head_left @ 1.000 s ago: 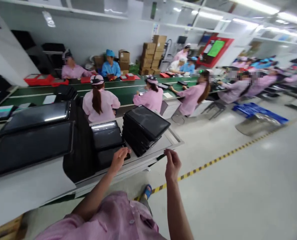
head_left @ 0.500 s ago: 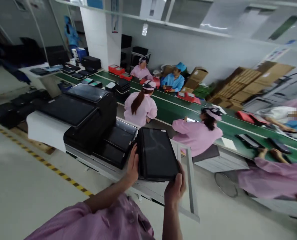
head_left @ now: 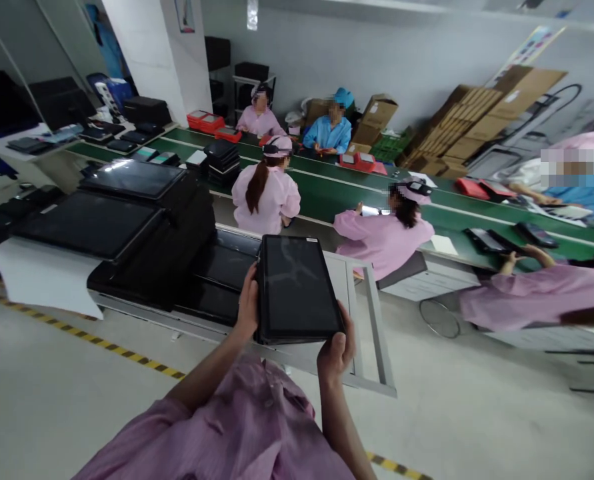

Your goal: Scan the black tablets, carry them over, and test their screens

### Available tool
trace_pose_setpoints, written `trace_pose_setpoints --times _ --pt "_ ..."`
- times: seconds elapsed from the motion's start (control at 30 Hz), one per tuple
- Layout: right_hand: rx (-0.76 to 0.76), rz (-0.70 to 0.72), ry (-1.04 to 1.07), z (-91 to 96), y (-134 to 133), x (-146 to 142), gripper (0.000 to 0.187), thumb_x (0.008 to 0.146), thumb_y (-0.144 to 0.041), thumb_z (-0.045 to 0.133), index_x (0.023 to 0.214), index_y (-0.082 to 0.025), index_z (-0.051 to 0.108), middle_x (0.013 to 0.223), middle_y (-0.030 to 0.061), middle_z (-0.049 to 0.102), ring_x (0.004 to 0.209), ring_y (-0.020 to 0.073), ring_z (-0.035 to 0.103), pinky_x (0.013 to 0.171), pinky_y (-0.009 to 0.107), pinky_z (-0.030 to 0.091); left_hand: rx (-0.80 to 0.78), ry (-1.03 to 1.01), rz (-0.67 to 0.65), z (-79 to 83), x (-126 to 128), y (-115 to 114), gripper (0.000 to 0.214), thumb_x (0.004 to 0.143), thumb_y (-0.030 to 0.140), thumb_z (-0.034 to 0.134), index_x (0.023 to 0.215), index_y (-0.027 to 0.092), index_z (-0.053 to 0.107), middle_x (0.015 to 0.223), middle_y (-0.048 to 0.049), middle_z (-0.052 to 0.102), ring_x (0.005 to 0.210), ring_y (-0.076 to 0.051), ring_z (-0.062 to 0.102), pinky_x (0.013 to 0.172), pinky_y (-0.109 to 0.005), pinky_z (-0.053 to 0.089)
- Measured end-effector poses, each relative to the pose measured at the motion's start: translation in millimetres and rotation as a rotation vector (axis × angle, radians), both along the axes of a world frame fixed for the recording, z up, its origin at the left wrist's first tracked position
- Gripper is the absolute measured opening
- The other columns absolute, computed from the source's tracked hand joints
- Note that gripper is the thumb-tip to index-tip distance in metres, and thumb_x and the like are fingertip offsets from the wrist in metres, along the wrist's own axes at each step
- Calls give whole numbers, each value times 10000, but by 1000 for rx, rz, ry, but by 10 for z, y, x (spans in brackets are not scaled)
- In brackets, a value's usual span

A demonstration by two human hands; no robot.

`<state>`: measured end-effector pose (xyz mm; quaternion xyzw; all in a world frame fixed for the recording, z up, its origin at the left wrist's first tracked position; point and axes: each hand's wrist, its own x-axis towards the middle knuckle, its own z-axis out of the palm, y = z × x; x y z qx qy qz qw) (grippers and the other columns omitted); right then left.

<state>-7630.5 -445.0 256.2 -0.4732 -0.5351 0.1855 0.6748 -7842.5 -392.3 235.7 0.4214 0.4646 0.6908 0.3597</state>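
I hold the flat black glossy screen panel (head_left: 297,288) above the grey metal-framed surface (head_left: 371,347). My left hand (head_left: 249,310) and right hand (head_left: 335,352) each have a grip clamped on an edge. Best, I judge, to hold it level, with my fingers off the glass. Left of the panel lie stacked black panels (head_left: 227,267).

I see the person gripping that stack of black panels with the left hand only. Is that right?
Not quite. The head view shows both hands on it: the left hand grips the left edge of the stack of black panels, and the right hand grips its near right corner.
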Motion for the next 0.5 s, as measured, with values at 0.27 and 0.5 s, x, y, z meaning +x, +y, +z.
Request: trace_pose_setpoints --times 0.27,0.5 --pt "-203 262 -76 126 73 326 969 842 -789 817 1605 -220 637 1621 171 660 1521 422 611 1254 588 527 2 331 -100 607 -379 1192 612 1161 660 364 1182 203 770 1179 -124 824 1218 -294 739 1165 -490 521" --pt "-83 197 -44 159 255 276 962 877 -875 699 1562 -200 675 1546 178 706 1514 424 609 1277 617 485 46 494 21 695 -321 1269 376 1186 438 443 921 248 631 900 -60 702 1008 -258 689 1054 -439 526"
